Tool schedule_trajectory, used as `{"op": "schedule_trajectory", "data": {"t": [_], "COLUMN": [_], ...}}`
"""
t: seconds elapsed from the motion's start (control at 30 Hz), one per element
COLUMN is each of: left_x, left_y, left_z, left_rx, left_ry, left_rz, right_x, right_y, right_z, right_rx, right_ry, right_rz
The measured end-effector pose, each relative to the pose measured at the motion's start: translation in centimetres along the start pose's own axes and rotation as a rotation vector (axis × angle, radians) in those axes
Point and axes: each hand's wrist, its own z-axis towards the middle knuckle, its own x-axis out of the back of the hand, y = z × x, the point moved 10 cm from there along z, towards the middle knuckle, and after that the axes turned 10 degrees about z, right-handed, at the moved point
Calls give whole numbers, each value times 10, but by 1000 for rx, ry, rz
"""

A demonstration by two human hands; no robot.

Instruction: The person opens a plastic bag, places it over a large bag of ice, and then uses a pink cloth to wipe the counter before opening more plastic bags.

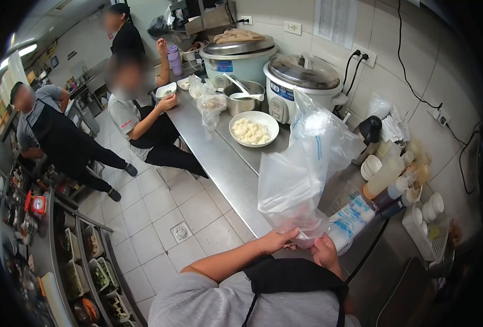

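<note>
A large clear plastic bag (pixel 307 163) stands puffed up in front of me over the steel counter (pixel 219 163). My left hand (pixel 277 240) grips its lower left edge and my right hand (pixel 326 253) pinches its bottom right corner. Just right of the bag lies a stack of flat bags with blue print (pixel 353 218). A white bowl of white food (pixel 253 129) sits on the counter beyond the bag.
Two rice cookers (pixel 301 84) and a steel pot (pixel 245 98) stand at the back of the counter. Squeeze bottles (pixel 386 177) and small cups line the right wall. Three other people are at the far left; one sits holding a bowl. Food bins fill the shelves at lower left.
</note>
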Motion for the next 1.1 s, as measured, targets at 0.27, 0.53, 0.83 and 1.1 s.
{"op": "schedule_trajectory", "data": {"t": [0.27,0.53,0.83,1.1], "left_x": [2,13,118,167], "left_y": [3,28,61,35], "left_z": [1,14,41,111], "left_rx": [-9,-103,-493,-290], "left_ry": [-10,10,1378,345], "left_rz": [202,308,1370,153], "right_x": [13,57,15,25], "right_y": [-4,-8,-52,-57], "right_z": [0,-14,-42,-44], "right_rx": [24,107,204,191], "right_ry": [100,158,91,115], "right_rz": [317,211,314,190]}}
